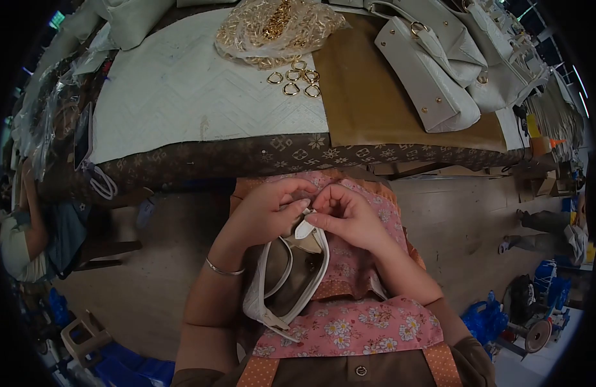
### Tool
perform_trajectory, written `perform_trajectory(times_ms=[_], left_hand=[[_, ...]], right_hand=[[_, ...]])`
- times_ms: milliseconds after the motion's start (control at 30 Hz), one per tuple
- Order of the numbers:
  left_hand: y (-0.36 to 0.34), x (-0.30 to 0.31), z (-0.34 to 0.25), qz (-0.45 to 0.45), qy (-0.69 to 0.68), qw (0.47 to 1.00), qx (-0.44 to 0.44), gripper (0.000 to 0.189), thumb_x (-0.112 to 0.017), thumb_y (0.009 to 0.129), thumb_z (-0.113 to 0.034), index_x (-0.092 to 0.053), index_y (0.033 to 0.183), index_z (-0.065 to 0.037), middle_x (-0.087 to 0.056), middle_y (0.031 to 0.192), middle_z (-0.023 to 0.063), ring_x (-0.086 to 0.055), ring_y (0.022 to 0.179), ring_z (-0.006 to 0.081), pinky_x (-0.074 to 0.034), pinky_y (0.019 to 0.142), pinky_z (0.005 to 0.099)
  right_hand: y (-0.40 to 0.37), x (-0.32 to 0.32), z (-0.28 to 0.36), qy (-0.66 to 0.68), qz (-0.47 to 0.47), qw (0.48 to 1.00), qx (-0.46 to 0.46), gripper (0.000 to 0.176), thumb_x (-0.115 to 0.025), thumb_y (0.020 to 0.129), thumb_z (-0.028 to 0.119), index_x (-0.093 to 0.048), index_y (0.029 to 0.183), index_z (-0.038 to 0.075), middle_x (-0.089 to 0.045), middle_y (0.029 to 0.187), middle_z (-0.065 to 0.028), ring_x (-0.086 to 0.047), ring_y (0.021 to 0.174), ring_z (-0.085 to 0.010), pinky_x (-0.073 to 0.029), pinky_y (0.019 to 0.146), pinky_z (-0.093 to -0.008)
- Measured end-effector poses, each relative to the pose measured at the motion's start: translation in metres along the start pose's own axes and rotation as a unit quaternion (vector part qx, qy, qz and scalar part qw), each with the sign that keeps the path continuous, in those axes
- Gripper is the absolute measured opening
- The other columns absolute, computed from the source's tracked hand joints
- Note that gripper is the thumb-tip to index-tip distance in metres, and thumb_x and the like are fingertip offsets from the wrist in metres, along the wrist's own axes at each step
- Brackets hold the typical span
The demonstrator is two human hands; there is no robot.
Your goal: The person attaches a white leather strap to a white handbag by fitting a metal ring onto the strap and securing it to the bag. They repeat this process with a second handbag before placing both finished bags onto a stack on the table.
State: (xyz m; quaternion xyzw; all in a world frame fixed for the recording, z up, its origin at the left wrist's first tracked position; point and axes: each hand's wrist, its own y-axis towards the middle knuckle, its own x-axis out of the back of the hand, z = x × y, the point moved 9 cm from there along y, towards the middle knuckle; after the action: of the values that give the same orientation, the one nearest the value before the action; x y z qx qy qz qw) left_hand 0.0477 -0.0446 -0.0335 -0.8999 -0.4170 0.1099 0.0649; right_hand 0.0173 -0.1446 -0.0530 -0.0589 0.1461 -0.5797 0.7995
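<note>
A white handbag (262, 284) rests open on the lap, against a pink floral apron (369, 322). At the bag's upper end, my left hand (278, 206) has its fingers closed on a small white strap tab (303, 229). Close beside it, my right hand (343, 216) pinches the same tab, thumb stretched along it. The two hands nearly touch. Whether a ring or other small part sits between the fingertips is too small to tell.
On the table (162, 97) ahead lie several gold rings (293, 75), a plastic bag of gold hardware (278, 29), a brown sheet (356, 90) and white handbags (427, 77). A person (27, 232) is at the left, another (549, 232) at the right. A stool (85, 335) stands lower left.
</note>
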Motion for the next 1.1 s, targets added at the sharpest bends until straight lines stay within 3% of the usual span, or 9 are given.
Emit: perform_trajectory(times_ms=[200, 600, 700, 767, 900, 967, 1000, 1067, 1100], left_hand=[[0.002, 0.0, 0.01, 0.032, 0.006, 0.997, 0.065, 0.027, -0.047, 0.089, 0.001, -0.05, 0.115, 0.004, -0.06, 0.095, 0.0035, -0.054, 0.085, 0.0053, -0.045, 0.072, 0.0195], [0.003, 0.0, -0.002, 0.036, -0.003, 0.999, -0.002, 0.028, -0.046, 0.089, 0.0, -0.049, 0.117, 0.005, -0.059, 0.097, 0.0038, -0.053, 0.085, 0.0059, -0.045, 0.073, 0.0208], [0.002, 0.0, -0.002, 0.051, -0.022, 0.998, 0.017, 0.035, -0.053, 0.086, 0.0, -0.046, 0.12, 0.003, -0.058, 0.095, 0.0027, -0.052, 0.084, 0.0055, -0.044, 0.071, 0.0209], [-0.003, -0.009, -0.015, 0.122, 0.049, 0.991, -0.004, 0.049, -0.062, 0.08, 0.0, -0.042, 0.125, 0.001, -0.057, 0.089, 0.0006, -0.051, 0.079, 0.0049, -0.042, 0.066, 0.0203], [-0.003, -0.009, -0.014, 0.134, 0.057, 0.989, -0.001, 0.06, -0.067, 0.073, 0.001, -0.04, 0.126, -0.002, -0.054, 0.082, -0.0012, -0.049, 0.073, 0.0043, -0.04, 0.062, 0.02], [-0.003, -0.005, -0.009, 0.123, 0.113, 0.986, 0.002, 0.059, -0.066, 0.071, 0.003, -0.041, 0.124, -0.002, -0.053, 0.078, -0.0009, -0.049, 0.071, 0.0045, -0.04, 0.061, 0.0201], [-0.003, -0.005, -0.011, 0.122, 0.112, 0.986, 0.002, 0.059, -0.066, 0.071, 0.003, -0.041, 0.124, -0.002, -0.053, 0.078, -0.0009, -0.049, 0.071, 0.0045, -0.04, 0.061, 0.0201], [-0.004, -0.006, -0.013, 0.116, 0.101, 0.988, 0.022, 0.057, -0.067, 0.07, 0.003, -0.042, 0.121, -0.003, -0.053, 0.076, -0.0006, -0.05, 0.071, 0.0046, -0.04, 0.06, 0.0201], [-0.005, -0.006, -0.013, 0.116, 0.1, 0.988, 0.022, 0.057, -0.067, 0.07, 0.003, -0.042, 0.121, -0.003, -0.053, 0.076, -0.0006, -0.05, 0.071, 0.0046, -0.04, 0.06, 0.0201]], right_hand=[[0.005, 0.002, -0.007, 0.053, -0.014, 0.998, 0.007, 0.014, -0.067, 0.08, 0.006, -0.055, 0.085, 0.003, -0.058, 0.077, 0.003, -0.053, 0.067, -0.002, -0.043, 0.059, -0.0167], [0.0, 0.002, 0.004, -0.063, -0.053, 0.996, 0.046, 0.015, -0.069, 0.079, 0.005, -0.054, 0.084, 0.004, -0.055, 0.074, 0.0044, -0.049, 0.067, -0.0006, -0.042, 0.061, -0.0166], [-0.002, 0.003, 0.009, -0.106, -0.067, 0.989, 0.083, 0.015, -0.068, 0.079, 0.004, -0.054, 0.084, 0.003, -0.054, 0.074, 0.0043, -0.049, 0.067, -0.0011, -0.042, 0.061, -0.0173], [-0.003, 0.002, 0.01, -0.119, -0.068, 0.987, 0.081, 0.015, -0.068, 0.079, 0.004, -0.054, 0.085, 0.003, -0.054, 0.074, 0.0044, -0.05, 0.068, -0.002, -0.043, 0.061, -0.0177], [-0.005, 0.0, 0.018, -0.137, -0.079, 0.981, 0.113, 0.016, -0.069, 0.078, 0.006, -0.053, 0.08, 0.004, -0.053, 0.069, 0.004, -0.049, 0.065, -0.0027, -0.042, 0.059, -0.0185], [-0.006, 0.002, 0.015, 0.049, -0.095, 0.988, 0.113, 0.014, -0.067, 0.082, 0.011, -0.055, 0.084, 0.003, -0.056, 0.073, 0.0032, -0.052, 0.067, -0.0037, -0.044, 0.06, -0.0189], [-0.006, 0.004, 0.017, 0.049, -0.094, 0.988, 0.112, 0.014, -0.067, 0.082, 0.011, -0.055, 0.084, 0.003, -0.056, 0.073, 0.0032, -0.052, 0.067, -0.0037, -0.044, 0.06, -0.0189], [-0.007, 0.001, -0.014, 0.128, -0.035, 0.988, -0.082, 0.017, -0.063, 0.086, 0.017, -0.058, 0.089, 0.002, -0.06, 0.077, 0.0019, -0.055, 0.069, -0.0048, -0.045, 0.06, -0.0197], [-0.007, 0.003, -0.017, 0.128, -0.035, 0.988, -0.083, 0.017, -0.063, 0.086, 0.017, -0.058, 0.089, 0.002, -0.06, 0.077, 0.0019, -0.055, 0.069, -0.0048, -0.045, 0.06, -0.0197]])
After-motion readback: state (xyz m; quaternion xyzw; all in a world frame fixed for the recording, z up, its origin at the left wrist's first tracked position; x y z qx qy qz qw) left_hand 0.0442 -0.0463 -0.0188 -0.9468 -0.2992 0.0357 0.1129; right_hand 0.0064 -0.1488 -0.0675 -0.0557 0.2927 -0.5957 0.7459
